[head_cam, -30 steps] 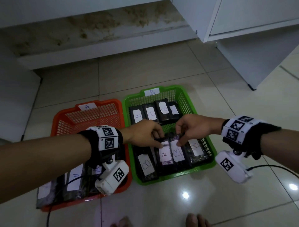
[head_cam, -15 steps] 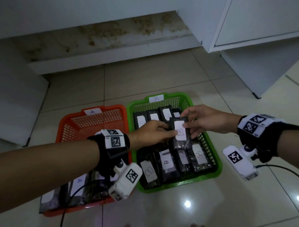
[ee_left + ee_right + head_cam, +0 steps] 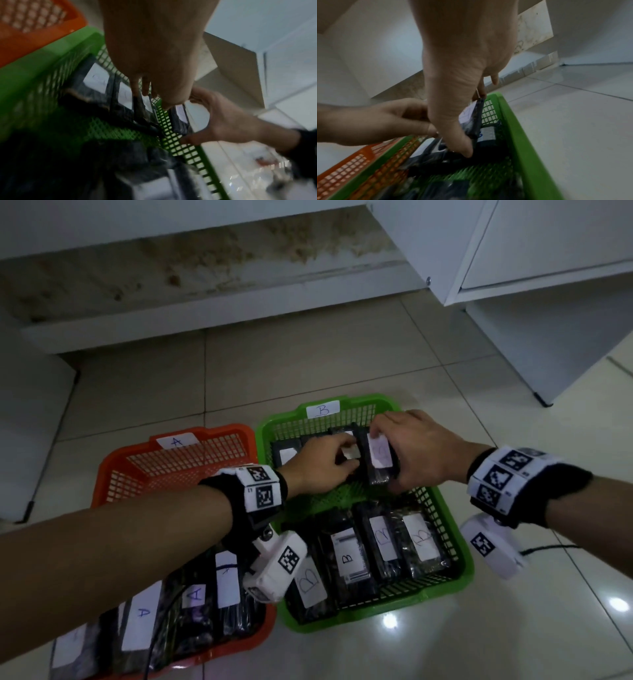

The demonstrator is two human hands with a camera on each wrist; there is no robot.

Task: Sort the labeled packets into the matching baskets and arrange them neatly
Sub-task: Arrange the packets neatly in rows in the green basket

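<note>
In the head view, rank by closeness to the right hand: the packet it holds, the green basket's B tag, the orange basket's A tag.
1. Packet: gripped in the right hand.
2. B tag: green basket's far rim, just left.
3. A tag: orange basket's far rim, farther left.

A glossy pale tiled floor (image 3: 342,364) carries a green perforated plastic basket (image 3: 460,568) tagged B, with an orange perforated plastic basket (image 3: 113,470) tagged A touching its left side, and white cabinet panels (image 3: 548,344) standing beyond and to the right of it.
</note>
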